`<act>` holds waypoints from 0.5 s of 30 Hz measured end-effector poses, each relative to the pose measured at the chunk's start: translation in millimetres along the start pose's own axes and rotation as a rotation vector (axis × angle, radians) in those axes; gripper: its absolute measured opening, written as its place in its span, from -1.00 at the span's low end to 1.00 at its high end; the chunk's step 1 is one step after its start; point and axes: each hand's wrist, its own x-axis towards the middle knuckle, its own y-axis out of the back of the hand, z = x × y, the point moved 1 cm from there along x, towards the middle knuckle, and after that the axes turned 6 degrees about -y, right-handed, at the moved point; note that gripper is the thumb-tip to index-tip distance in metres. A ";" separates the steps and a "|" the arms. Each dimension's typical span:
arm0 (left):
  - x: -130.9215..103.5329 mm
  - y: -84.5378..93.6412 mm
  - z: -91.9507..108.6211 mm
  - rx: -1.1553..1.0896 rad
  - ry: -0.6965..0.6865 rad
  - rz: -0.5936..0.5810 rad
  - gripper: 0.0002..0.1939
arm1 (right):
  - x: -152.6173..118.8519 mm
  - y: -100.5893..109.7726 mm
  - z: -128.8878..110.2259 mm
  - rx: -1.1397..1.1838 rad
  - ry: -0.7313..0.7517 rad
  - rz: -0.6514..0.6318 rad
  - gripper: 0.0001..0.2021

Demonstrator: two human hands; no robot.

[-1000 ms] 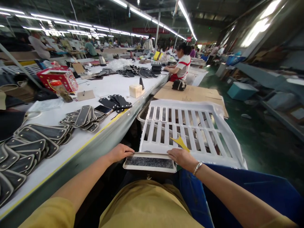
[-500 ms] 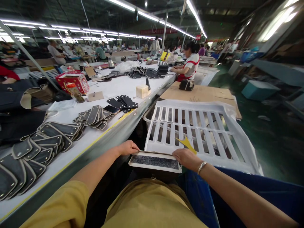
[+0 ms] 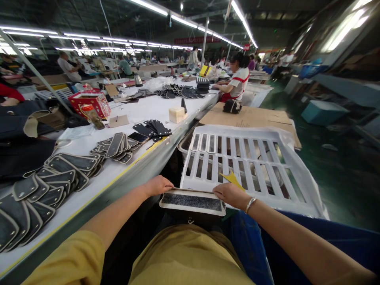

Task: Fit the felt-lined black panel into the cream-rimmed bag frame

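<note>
A dark, speckled rectangular panel with pale edging (image 3: 192,202) is held level in front of my body. At its far left corner, my left hand (image 3: 158,185) pinches the edge between thumb and fingers. My right hand (image 3: 229,194) grips the far right corner the same way, a metal bangle on its wrist. Just beyond lies a white slotted frame (image 3: 204,184); several pale-rimmed dark strips (image 3: 203,142) sit in its upper left slots. A yellow pointed scrap (image 3: 233,180) rests on the frame close to my right hand.
Left of me runs a long white table (image 3: 118,180) bearing piles of dark edged pieces (image 3: 44,190), a phone (image 3: 138,137) and a cream block (image 3: 177,114). Cardboard (image 3: 252,116) lies beyond the frame. A blue bin (image 3: 320,233) stands at right. A co-worker (image 3: 237,81) sits farther along.
The view has shifted very slightly. Both hands keep their hold on the panel, which stays in nearly the same place.
</note>
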 end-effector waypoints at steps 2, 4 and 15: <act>1.9 -1.0 0.3 0.055 -0.010 -0.007 -0.75 | 2.5 -4.0 -0.3 -0.058 0.007 -0.008 -0.78; 3.6 -3.0 -0.2 0.104 -0.015 -0.012 -0.76 | 4.6 -9.0 1.1 -0.108 -0.005 0.001 -0.77; 2.8 -5.1 8.7 0.244 -0.070 -0.101 -0.77 | -1.5 -8.7 -3.6 -0.278 0.028 -0.062 -0.80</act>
